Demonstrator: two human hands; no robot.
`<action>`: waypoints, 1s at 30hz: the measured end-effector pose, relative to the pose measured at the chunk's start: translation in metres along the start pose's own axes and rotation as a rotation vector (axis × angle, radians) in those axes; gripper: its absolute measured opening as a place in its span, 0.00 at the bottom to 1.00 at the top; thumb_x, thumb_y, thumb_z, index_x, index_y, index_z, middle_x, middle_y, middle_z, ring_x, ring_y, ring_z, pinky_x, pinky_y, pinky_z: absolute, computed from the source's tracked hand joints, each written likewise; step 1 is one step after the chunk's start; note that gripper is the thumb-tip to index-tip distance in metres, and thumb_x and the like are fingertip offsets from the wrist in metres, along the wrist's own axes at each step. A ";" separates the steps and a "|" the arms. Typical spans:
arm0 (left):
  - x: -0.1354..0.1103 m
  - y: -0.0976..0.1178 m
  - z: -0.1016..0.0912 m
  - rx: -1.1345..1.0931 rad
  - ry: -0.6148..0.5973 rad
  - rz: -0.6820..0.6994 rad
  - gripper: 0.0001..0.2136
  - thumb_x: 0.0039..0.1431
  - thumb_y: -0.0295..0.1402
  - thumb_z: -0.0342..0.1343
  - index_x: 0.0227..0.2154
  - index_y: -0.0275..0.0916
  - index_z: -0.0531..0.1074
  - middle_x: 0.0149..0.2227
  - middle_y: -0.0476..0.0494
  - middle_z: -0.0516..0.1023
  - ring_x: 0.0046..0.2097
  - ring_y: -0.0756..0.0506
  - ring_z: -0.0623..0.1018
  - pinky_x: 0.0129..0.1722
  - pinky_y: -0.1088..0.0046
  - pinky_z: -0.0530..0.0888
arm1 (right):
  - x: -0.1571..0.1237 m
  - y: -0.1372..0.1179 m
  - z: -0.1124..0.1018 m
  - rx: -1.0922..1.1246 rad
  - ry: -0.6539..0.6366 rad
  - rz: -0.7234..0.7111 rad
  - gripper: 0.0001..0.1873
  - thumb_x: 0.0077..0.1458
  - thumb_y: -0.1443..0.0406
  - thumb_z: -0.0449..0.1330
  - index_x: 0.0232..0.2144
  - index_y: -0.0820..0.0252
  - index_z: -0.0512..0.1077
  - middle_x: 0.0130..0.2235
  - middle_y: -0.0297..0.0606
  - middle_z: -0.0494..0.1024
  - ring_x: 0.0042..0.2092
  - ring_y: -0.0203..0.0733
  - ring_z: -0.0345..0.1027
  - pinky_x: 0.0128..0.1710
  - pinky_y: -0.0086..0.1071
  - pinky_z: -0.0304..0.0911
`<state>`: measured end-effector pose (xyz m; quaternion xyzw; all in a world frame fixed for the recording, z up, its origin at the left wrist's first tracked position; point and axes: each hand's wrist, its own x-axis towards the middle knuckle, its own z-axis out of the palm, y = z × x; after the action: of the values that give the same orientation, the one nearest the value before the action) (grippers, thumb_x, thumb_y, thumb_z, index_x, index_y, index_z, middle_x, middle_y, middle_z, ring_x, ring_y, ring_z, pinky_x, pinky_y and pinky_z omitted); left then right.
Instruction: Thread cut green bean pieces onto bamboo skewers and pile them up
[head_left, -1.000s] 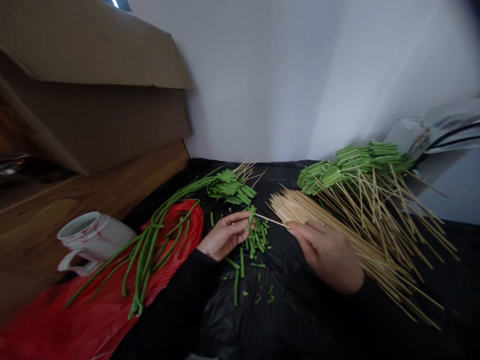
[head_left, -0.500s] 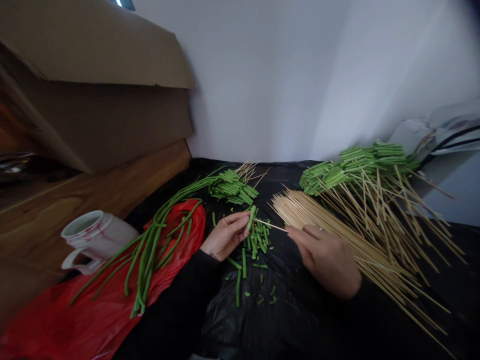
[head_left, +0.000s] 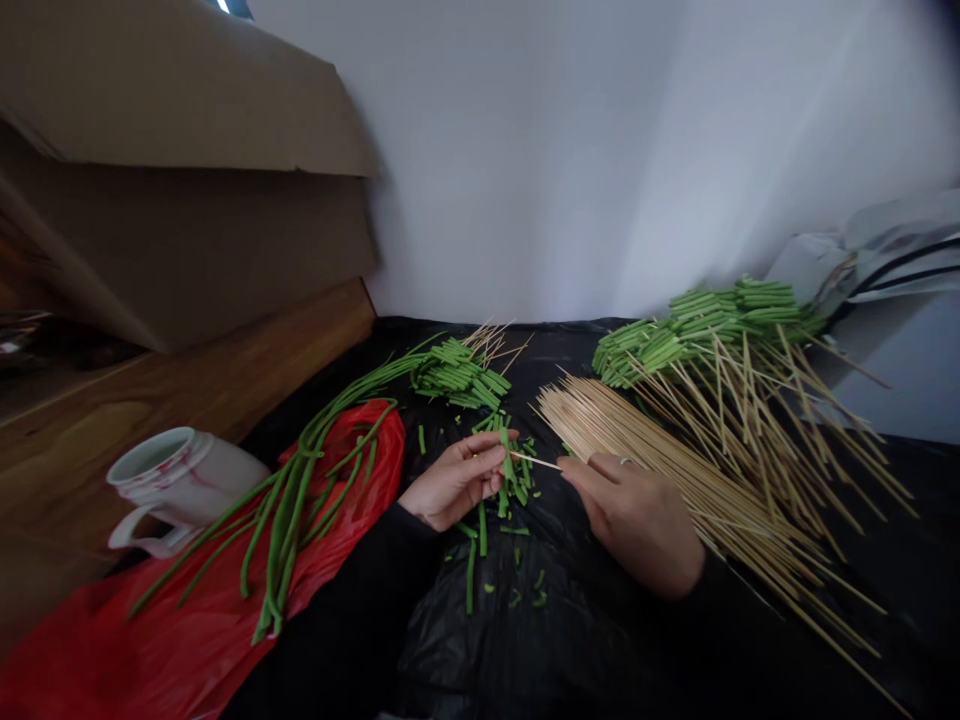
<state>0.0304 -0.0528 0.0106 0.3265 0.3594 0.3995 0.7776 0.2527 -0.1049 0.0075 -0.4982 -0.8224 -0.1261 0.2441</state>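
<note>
Between thumb and fingers, my left hand [head_left: 454, 482] pinches a short cut piece of garlic scape [head_left: 506, 455]. My right hand [head_left: 637, 518] is closed on a thin bamboo skewer [head_left: 537, 461], whose far end meets that piece; how deep it goes in is hidden. Below and behind my left hand lies a loose pile of cut scape pieces [head_left: 516, 490]. Beyond it is a heap of skewered scape pieces [head_left: 457, 375]. A thick bundle of bare skewers [head_left: 622, 430] runs alongside my right hand.
Long uncut garlic scapes [head_left: 289, 520] rest on a red plastic bag [head_left: 112, 640] at left, beside a white mug [head_left: 187, 480]. More filled skewers [head_left: 705, 325] are piled at the back right. A cardboard box [head_left: 187, 230] stands at far left; black plastic sheeting [head_left: 465, 670] covers the work surface.
My right hand has moved slightly left, closer to my left hand, and less of the skewer shows between them. The whole view has shifted a little.
</note>
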 end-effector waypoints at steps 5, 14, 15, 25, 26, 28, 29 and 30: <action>-0.001 0.002 -0.004 0.005 0.011 0.003 0.12 0.49 0.27 0.65 0.38 0.36 0.76 0.29 0.46 0.76 0.32 0.52 0.77 0.35 0.76 0.74 | 0.001 0.005 -0.001 -0.007 0.050 0.036 0.14 0.60 0.69 0.48 0.38 0.58 0.73 0.31 0.36 0.73 0.32 0.37 0.64 0.31 0.32 0.51; 0.002 0.003 -0.005 -0.044 0.107 0.077 0.09 0.52 0.25 0.63 0.38 0.33 0.77 0.36 0.42 0.79 0.34 0.52 0.78 0.31 0.81 0.73 | -0.001 0.001 0.000 -0.019 0.107 -0.001 0.18 0.61 0.69 0.47 0.48 0.56 0.73 0.30 0.35 0.73 0.28 0.35 0.63 0.28 0.32 0.51; 0.002 0.003 -0.005 -0.049 0.114 0.077 0.09 0.53 0.25 0.62 0.38 0.33 0.77 0.36 0.42 0.79 0.34 0.52 0.78 0.31 0.81 0.73 | -0.001 0.001 0.000 -0.021 0.115 -0.004 0.18 0.61 0.69 0.48 0.48 0.56 0.73 0.30 0.35 0.73 0.28 0.35 0.63 0.28 0.32 0.51; 0.002 0.000 -0.004 -0.015 0.077 0.067 0.09 0.52 0.27 0.63 0.37 0.32 0.78 0.35 0.41 0.79 0.34 0.52 0.77 0.33 0.81 0.73 | -0.002 0.003 0.004 -0.017 0.150 -0.050 0.16 0.62 0.68 0.49 0.46 0.57 0.73 0.29 0.34 0.71 0.27 0.35 0.62 0.28 0.33 0.48; 0.002 0.000 -0.005 -0.009 0.074 0.068 0.09 0.51 0.27 0.64 0.37 0.32 0.78 0.35 0.41 0.79 0.34 0.52 0.77 0.33 0.81 0.73 | -0.002 0.003 0.005 -0.017 0.143 -0.049 0.16 0.62 0.68 0.49 0.46 0.57 0.73 0.29 0.34 0.71 0.28 0.35 0.62 0.28 0.33 0.48; 0.002 0.000 -0.005 0.015 0.064 0.074 0.11 0.50 0.28 0.65 0.38 0.32 0.79 0.35 0.42 0.79 0.34 0.52 0.76 0.34 0.81 0.72 | -0.002 0.003 0.005 -0.015 0.130 -0.041 0.16 0.61 0.68 0.49 0.46 0.57 0.73 0.29 0.33 0.71 0.28 0.35 0.62 0.28 0.33 0.48; 0.002 -0.001 -0.005 0.033 0.060 0.077 0.11 0.50 0.29 0.65 0.38 0.32 0.79 0.34 0.42 0.79 0.34 0.52 0.76 0.34 0.81 0.72 | -0.002 0.002 0.005 -0.013 0.124 -0.038 0.16 0.61 0.69 0.49 0.47 0.57 0.73 0.29 0.33 0.71 0.28 0.35 0.62 0.28 0.33 0.47; 0.002 -0.001 -0.005 0.054 0.060 0.084 0.12 0.50 0.30 0.66 0.38 0.32 0.79 0.34 0.42 0.79 0.34 0.53 0.76 0.34 0.81 0.72 | -0.002 0.002 0.005 -0.013 0.118 -0.037 0.16 0.61 0.69 0.49 0.47 0.57 0.72 0.29 0.33 0.71 0.28 0.35 0.62 0.28 0.34 0.48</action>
<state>0.0277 -0.0506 0.0062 0.3499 0.3791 0.4315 0.7400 0.2537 -0.1034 0.0020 -0.4760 -0.8148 -0.1651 0.2868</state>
